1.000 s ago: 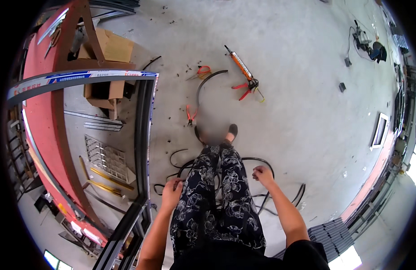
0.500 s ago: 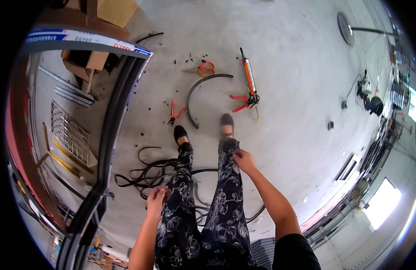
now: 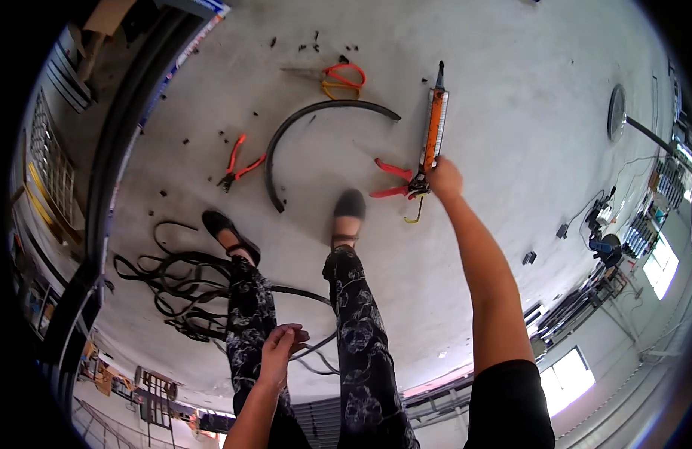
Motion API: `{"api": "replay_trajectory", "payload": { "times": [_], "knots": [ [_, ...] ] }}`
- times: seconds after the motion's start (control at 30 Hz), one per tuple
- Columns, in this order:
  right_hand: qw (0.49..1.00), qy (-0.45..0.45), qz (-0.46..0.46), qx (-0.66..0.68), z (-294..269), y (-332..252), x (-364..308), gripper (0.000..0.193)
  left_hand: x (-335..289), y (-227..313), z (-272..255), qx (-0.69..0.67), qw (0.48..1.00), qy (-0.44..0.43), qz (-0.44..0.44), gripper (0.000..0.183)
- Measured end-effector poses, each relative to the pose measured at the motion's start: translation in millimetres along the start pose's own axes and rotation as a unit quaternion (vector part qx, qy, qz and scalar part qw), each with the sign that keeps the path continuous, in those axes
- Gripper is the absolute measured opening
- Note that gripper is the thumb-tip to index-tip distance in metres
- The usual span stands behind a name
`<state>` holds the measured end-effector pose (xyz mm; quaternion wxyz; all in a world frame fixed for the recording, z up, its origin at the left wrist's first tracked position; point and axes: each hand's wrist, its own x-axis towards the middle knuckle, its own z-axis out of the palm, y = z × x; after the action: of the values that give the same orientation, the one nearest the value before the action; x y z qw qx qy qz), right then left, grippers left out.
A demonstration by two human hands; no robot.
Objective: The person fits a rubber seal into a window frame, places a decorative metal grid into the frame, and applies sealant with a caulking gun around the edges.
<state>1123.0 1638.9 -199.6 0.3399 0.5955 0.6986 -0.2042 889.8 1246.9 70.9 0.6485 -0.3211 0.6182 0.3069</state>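
On the floor to the right lies a caulking gun (image 3: pixel 434 127) with an orange cartridge, a dark nozzle pointing away from me, red handles and a yellow hooked rod. My right hand (image 3: pixel 445 179) is closed around its rear end, beside the handles; some fingers are hidden. Above my left leg, my left hand (image 3: pixel 284 346) is empty, its fingers loosely stretched. Left of the gun rests a curved black rubber strip (image 3: pixel 275 142). Beyond it are scissors (image 3: pixel 344 81) with red and yellow handles. Red-handled pliers (image 3: pixel 240 165) lie spread at the strip's left.
Tangled black rubber strip (image 3: pixel 189 284) lies beside and behind my left foot. A dark frame (image 3: pixel 121 135) stands along the left. Small black scraps dot the floor. At the right are a round-based stand (image 3: pixel 617 112), a power tool (image 3: pixel 604 224) and a small dark block (image 3: pixel 529 258).
My right hand has gone from beside my right knee forward to the caulking gun. My left hand has moved away from my left thigh's outer side. The view has shifted forward and right.
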Motion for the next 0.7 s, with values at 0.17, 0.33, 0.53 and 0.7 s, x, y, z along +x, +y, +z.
{"api": "replay_trajectory", "payload": {
  "times": [0.17,0.33,0.53,0.7],
  "knots": [
    [0.987,-0.038,0.087,0.131,37.6,37.0,78.5,0.062,58.2,-2.7,32.2,-0.015,0.998,-0.054,-0.004,0.029],
    [0.973,0.074,0.17,0.14,77.7,11.3,73.0,0.067,76.2,18.8,35.4,-0.009,0.999,-0.041,-0.014,0.029],
    [0.961,0.092,0.141,0.219,34.6,17.4,20.4,0.054,84.1,22.3,28.7,-0.013,0.999,-0.035,-0.004,0.027],
    [0.969,0.066,0.029,0.237,-42.7,-14.1,-52.6,0.045,88.8,31.7,29.6,-0.021,0.998,-0.061,0.025,0.027]
  ]
}}
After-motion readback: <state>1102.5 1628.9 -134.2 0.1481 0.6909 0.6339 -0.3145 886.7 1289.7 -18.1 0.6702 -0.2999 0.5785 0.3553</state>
